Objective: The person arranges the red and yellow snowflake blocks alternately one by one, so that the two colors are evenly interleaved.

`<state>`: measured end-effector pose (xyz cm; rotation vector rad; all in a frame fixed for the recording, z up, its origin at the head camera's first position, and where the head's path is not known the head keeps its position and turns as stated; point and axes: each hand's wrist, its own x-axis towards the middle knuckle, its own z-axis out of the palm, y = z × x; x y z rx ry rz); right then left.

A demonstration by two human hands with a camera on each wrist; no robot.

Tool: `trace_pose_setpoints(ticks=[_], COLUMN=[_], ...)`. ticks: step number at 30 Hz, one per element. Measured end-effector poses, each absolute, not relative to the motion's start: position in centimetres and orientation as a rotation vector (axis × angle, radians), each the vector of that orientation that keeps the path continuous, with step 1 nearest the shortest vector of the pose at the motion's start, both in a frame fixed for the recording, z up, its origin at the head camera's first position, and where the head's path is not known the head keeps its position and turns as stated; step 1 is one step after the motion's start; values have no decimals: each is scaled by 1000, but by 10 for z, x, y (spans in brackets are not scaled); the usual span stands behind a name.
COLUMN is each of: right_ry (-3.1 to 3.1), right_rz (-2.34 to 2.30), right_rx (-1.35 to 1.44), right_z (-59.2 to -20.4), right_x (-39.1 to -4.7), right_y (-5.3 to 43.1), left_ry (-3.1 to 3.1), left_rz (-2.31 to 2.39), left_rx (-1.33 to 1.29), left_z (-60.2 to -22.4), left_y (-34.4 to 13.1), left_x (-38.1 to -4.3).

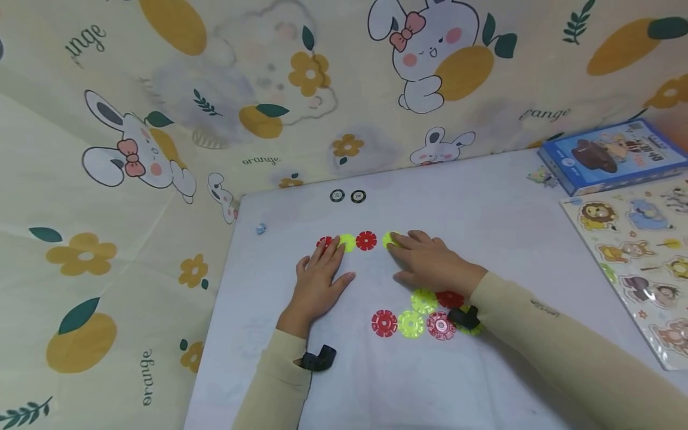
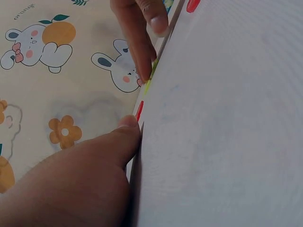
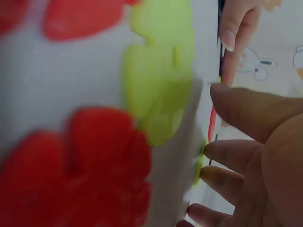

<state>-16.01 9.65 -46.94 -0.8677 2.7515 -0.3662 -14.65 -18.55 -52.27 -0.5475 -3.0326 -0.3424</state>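
Note:
In the head view a row of flat notched plastic discs lies on the white table. My left hand (image 1: 317, 288) rests with outstretched fingers on the row's left end, over a red disc (image 1: 324, 242) and the edge of a yellow disc (image 1: 347, 242). Another red disc (image 1: 366, 240) lies uncovered between the hands. My right hand (image 1: 430, 260) has its fingertips on a second yellow disc (image 1: 390, 240), which sits a small gap to the right of that red one. The right wrist view shows those fingertips (image 3: 210, 150) pressing on the yellow disc's edge.
Nearer me, more red and yellow discs (image 1: 411, 324) lie in two rows, partly under the right wrist. Two small black-rimmed round tokens (image 1: 337, 196) are behind the row. A blue box (image 1: 613, 155) and an animal puzzle board (image 1: 639, 263) stand at the right.

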Motion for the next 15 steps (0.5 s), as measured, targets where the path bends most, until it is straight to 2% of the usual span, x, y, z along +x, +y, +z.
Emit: trace_pose_setpoints(ticks=[15], right_ry=[2741], right_rz=[-362], right_rx=[-834], right_z=[-469], right_x=[-166], right_y=[85], left_ry=[-3044], left_rz=[-344], left_rx=[-547], left_z=[-522], left_y=[-185], left_x=[-147])
